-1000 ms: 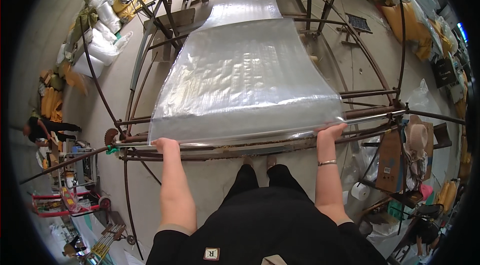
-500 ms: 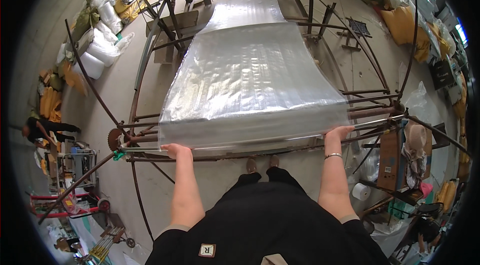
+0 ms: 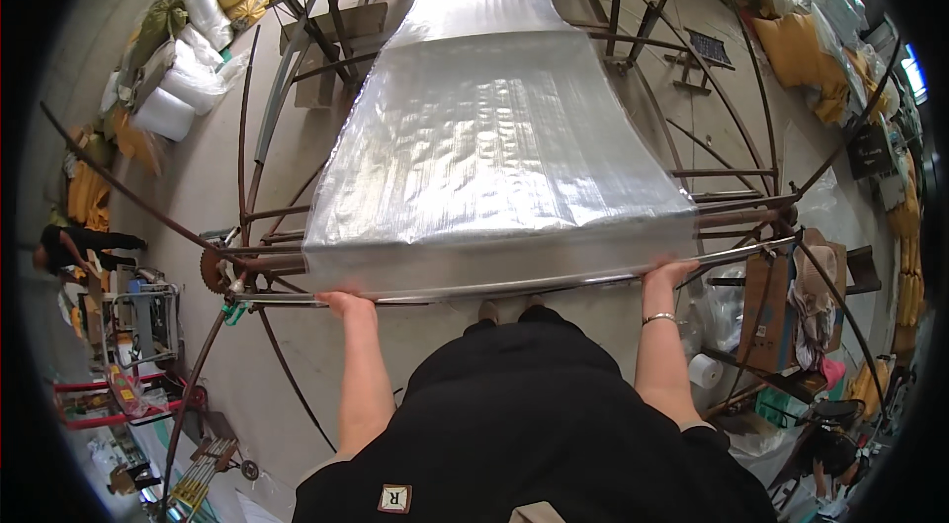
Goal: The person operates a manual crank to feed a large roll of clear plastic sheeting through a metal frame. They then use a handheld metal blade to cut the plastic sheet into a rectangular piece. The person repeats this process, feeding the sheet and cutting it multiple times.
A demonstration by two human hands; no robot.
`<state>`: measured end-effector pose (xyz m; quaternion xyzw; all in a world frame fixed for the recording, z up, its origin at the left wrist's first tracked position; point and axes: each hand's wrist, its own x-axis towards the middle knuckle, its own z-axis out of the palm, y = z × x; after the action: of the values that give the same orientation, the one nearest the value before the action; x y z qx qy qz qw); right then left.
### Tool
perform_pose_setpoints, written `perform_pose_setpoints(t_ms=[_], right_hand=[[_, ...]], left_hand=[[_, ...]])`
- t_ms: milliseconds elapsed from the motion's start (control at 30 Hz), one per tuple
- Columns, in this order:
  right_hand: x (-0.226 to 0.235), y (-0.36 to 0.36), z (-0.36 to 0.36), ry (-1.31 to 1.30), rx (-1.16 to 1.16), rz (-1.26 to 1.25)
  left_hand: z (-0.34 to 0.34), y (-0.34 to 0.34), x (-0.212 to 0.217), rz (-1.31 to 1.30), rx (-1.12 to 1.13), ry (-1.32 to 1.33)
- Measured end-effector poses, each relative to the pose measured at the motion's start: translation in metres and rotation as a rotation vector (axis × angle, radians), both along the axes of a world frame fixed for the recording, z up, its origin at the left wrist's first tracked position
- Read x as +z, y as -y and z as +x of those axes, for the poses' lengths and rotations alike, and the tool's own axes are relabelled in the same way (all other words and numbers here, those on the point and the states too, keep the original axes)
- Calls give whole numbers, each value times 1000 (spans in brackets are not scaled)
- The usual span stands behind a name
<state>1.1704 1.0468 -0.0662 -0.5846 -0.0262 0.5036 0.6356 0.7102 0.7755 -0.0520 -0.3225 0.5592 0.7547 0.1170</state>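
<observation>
Both hands, left [image 3: 346, 303] and right [image 3: 669, 273], clench the metal bar [image 3: 494, 288] at the frame's near edge; the plastic sheet [image 3: 494, 147] looks light, limp, slippery

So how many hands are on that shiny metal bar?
2. The left hand grips the metal bar near its left end; the right hand grips it near the right end.

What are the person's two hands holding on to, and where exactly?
Both hands, left and right, grip the long shiny metal bar near the edges of the clear plastic sheet.
</observation>
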Motion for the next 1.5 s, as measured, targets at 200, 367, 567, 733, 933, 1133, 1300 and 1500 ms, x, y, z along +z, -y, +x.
perform_pose_setpoints(t_ms=[200,367,567,733,933,1133,1300,1500], right_hand=[[-10,-2,1,-9,33,37],[-53,-3,29,-6,88,85],[-58,0,28,19,89,-11],[-51,1,33,-147,178,44],[-40,-17,127,1421,98,-160],[90,-19,-77,1359,1090,845],[69,25,-179,1259,1525,1191],[65,28,-175,1264,1568,1201]], left_hand=[[1,-2,-2,181,-27,-42],[4,-5,-3,201,-63,3],[2,-1,-19,145,-32,42],[-4,4,-43,265,-12,15],[-17,16,-77,136,78,108],[-7,9,-57,33,167,109],[-4,-6,-27,35,215,62],[-9,3,-31,-70,266,80]])
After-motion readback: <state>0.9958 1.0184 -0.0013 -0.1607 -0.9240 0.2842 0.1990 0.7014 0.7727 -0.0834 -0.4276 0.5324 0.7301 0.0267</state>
